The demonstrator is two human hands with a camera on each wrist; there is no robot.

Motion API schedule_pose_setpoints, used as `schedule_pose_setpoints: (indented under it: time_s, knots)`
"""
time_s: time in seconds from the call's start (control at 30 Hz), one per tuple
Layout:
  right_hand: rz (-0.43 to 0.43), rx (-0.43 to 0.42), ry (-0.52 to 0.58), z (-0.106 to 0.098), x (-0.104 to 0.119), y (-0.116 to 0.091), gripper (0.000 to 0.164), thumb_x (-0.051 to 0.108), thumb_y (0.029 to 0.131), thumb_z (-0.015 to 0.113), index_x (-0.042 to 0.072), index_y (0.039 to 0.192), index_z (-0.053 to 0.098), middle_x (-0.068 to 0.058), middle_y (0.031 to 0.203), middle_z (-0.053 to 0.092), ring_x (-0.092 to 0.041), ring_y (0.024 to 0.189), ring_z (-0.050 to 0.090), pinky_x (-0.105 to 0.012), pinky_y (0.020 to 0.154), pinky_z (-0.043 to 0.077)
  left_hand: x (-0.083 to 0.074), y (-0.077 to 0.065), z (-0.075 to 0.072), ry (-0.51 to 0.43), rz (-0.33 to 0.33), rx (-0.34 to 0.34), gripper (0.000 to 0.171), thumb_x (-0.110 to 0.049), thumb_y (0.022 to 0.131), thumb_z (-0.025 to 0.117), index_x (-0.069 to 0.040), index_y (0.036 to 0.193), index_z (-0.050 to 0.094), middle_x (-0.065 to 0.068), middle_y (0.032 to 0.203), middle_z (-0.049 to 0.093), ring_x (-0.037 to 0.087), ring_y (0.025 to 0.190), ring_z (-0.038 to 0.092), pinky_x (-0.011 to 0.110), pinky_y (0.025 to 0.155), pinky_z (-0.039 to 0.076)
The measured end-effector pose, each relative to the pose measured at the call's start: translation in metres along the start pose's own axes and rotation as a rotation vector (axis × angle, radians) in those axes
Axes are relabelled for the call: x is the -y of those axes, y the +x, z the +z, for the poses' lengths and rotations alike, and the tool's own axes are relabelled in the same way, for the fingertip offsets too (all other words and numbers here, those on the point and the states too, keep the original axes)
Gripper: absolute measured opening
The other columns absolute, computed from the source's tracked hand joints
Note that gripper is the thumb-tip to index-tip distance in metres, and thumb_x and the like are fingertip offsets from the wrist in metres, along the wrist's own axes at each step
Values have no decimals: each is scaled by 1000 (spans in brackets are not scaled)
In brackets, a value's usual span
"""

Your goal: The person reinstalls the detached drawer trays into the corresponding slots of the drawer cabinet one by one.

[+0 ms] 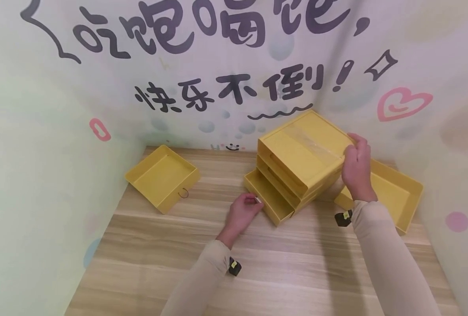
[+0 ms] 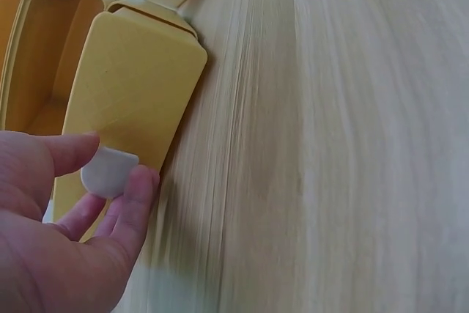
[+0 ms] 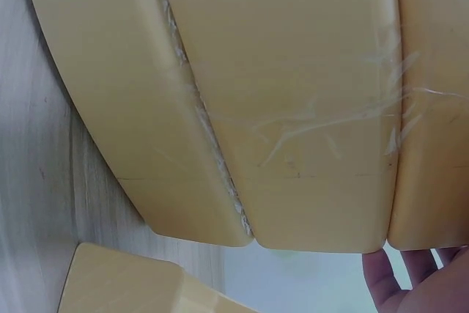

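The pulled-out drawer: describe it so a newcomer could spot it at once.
On the table stands a yellow cabinet. The drawer juts from its lowest level, and the left hand holds the white tab on its front. Unlike the loose trays to either side, it sits partly inside the cabinet.

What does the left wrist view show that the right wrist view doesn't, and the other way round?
Only the left wrist view shows the left hand, which pinches a white rounded piece at the drawer front, with open compartments beside it.

Only the right wrist view shows wrinkled clear tape across the cabinet's side.

Both show parts of the yellow cabinet, the wood-grain table and the right hand, which sits at the picture's edge in each.
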State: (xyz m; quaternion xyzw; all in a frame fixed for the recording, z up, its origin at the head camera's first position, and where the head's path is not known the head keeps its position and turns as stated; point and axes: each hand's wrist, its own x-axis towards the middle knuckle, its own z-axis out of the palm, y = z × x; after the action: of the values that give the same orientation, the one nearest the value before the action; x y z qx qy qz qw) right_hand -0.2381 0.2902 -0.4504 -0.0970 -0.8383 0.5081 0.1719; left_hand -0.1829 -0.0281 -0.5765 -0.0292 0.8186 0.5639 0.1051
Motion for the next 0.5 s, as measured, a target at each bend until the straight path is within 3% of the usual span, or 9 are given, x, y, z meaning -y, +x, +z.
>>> schedule_pose_setpoints:
  time_s: [0.13, 0.33, 0.5]
  knots:
    - [-2, -8, 5, 0, 0, 0, 55, 24, 103, 21, 9, 153, 39, -15, 137, 40, -29, 123, 38, -45, 111, 30, -2, 1, 3, 15, 15, -11, 42, -37, 89, 76, -15, 123, 64, 4, 116, 74, 18, 100, 72, 32, 83, 58]
    - [-30, -17, 17, 2, -1, 1, 55, 22, 102, 22, 7, 152, 41, -4, 112, 40, -28, 113, 40, -42, 105, 31, -6, 1, 8, 21, 6, -29, 41, -36, 90, 76, -15, 124, 64, 3, 113, 74, 15, 97, 72, 30, 81, 57]
    - [-34, -23, 20, 2, -3, 2, 55, 22, 102, 22, 7, 151, 42, -4, 116, 41, -28, 119, 40, -43, 108, 31, -9, 1, 10, 25, 7, -28, 42, -37, 90, 75, -15, 124, 64, 3, 114, 74, 16, 98, 72, 30, 82, 57]
